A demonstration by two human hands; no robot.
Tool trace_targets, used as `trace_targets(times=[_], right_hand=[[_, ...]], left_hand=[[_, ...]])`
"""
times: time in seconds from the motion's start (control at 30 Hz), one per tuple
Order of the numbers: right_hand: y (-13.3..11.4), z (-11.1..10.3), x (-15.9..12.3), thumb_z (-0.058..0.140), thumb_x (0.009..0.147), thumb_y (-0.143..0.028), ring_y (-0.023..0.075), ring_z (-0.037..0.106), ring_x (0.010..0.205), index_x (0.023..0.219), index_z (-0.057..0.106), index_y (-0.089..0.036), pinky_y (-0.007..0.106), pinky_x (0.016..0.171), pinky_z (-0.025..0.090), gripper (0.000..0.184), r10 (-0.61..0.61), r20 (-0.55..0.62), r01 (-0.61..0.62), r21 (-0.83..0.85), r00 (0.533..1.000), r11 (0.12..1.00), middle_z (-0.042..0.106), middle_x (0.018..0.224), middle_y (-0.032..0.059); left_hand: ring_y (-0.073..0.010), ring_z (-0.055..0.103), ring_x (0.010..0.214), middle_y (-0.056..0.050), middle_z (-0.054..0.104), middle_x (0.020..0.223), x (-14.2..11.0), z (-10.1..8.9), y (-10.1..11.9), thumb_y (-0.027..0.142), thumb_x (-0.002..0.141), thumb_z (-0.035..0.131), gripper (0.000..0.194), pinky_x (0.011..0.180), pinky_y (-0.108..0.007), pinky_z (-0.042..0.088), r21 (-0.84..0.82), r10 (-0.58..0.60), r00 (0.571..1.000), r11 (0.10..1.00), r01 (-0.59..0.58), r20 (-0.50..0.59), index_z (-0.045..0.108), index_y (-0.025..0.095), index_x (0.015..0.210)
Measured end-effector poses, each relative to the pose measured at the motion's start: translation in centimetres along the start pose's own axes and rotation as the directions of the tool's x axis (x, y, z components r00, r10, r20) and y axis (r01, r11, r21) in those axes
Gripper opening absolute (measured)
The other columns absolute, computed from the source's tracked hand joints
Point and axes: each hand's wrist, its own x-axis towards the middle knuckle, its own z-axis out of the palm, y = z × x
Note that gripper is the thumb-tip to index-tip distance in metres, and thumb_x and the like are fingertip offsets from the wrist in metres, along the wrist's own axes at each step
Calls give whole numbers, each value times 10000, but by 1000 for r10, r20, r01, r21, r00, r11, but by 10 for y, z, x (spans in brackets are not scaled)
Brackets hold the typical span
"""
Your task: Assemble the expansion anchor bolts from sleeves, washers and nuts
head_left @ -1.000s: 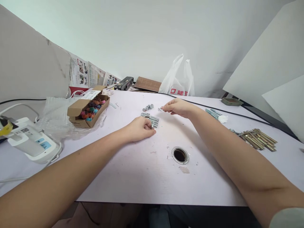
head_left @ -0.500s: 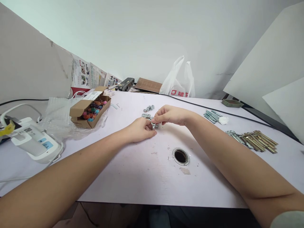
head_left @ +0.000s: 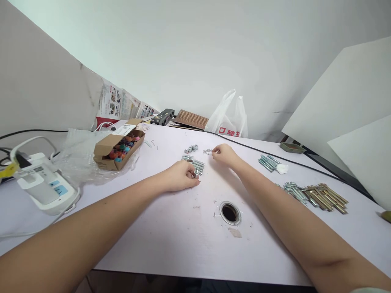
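Note:
My left hand (head_left: pixel 181 176) rests low over the table, its thumb and fingers closed around a short silver metal sleeve (head_left: pixel 196 173) held upright. Just behind it lies a row of similar silver metal sleeves (head_left: pixel 198 164), partly hidden by the fingers. My right hand (head_left: pixel 225 155) is at the edge of a small group of thin washers (head_left: pixel 207 151), fingertips pinched together at the tabletop. Whatever those fingertips hold is too small to make out. A cluster of silver nuts (head_left: pixel 191 149) sits beyond the sleeves.
On the right are bluish metal rods (head_left: pixel 267 162), silver bolts (head_left: pixel 293 192) and brass-coloured bolts (head_left: pixel 326 197). A round hole (head_left: pixel 230 213) opens in the table. To the left stand a carton of colourful pieces (head_left: pixel 110 152) and a white power strip (head_left: pixel 45 185). A black cable (head_left: pixel 259 148) crosses behind.
My right hand has left the sleeve in my left hand and moved right to the washers. My left hand still holds the sleeve. The view has tilted slightly upward.

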Motion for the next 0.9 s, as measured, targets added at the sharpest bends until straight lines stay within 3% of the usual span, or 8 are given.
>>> trace_targets(times=[0.13, 0.33, 0.5, 0.67, 0.73, 0.83, 0.9], right_hand=[[1, 26, 8, 516, 841, -255, 248, 608, 983, 1143, 646, -155, 320, 814, 429, 344, 16, -71, -20, -61, 997, 998, 677, 1097, 141], [-2, 34, 17, 562, 825, -373, 274, 603, 971, 983, 685, -171, 339, 770, 416, 284, 40, -64, -44, -48, 997, 998, 676, 1082, 140], [1, 25, 18, 610, 781, -404, 208, 567, 706, 713, 654, -145, 317, 640, 394, 272, 54, 25, -55, 42, 998, 998, 657, 781, 109], [-9, -7, -3, 641, 755, -492, 125, 456, 594, 674, 595, -160, 276, 588, 385, 344, -44, 184, -4, 251, 982, 968, 546, 652, 22], [-18, -21, -17, 673, 739, -488, 113, 443, 608, 632, 566, -164, 265, 605, 391, 358, -202, 337, 43, 425, 919, 904, 509, 634, 5], [-34, -31, -36, 714, 721, -439, 110, 435, 623, 617, 585, -154, 265, 625, 387, 329, -433, 511, 55, 598, 743, 800, 487, 617, -4], [-42, -31, -43, 723, 710, -424, 111, 438, 627, 641, 620, -151, 270, 636, 388, 300, -469, 538, 71, 601, 700, 796, 503, 621, -5]], left_hand=[[-102, 429, 484, 34, 534, 584, -1, -1, -4, 366, 709, 580, 181, 428, -236, 315, 24, 25, 999, 999, -26, 31, 591, 186, 726], [-122, 456, 500, 11, 568, 601, -1, -1, -6, 352, 713, 564, 175, 453, -255, 333, 35, 81, 996, 996, -82, 26, 602, 183, 733], [-121, 474, 501, 23, 575, 601, -3, -2, -1, 338, 705, 564, 152, 463, -253, 350, 33, 60, 998, 998, -61, 37, 600, 196, 747], [-115, 477, 499, 35, 557, 594, -4, -3, 3, 319, 704, 564, 141, 465, -247, 349, 18, 62, 997, 998, -63, 54, 595, 197, 767], [-115, 478, 510, 34, 551, 595, -4, -3, 4, 317, 707, 564, 138, 465, -245, 348, 31, 74, 996, 997, -76, 47, 594, 194, 761], [-118, 479, 520, 33, 544, 591, -3, -3, 3, 334, 720, 565, 157, 471, -246, 352, 61, 76, 996, 995, -78, 44, 604, 191, 774], [-122, 481, 517, 31, 542, 586, -2, -3, 1, 348, 741, 552, 189, 481, -252, 361, 72, 73, 996, 994, -77, 53, 622, 191, 819]])
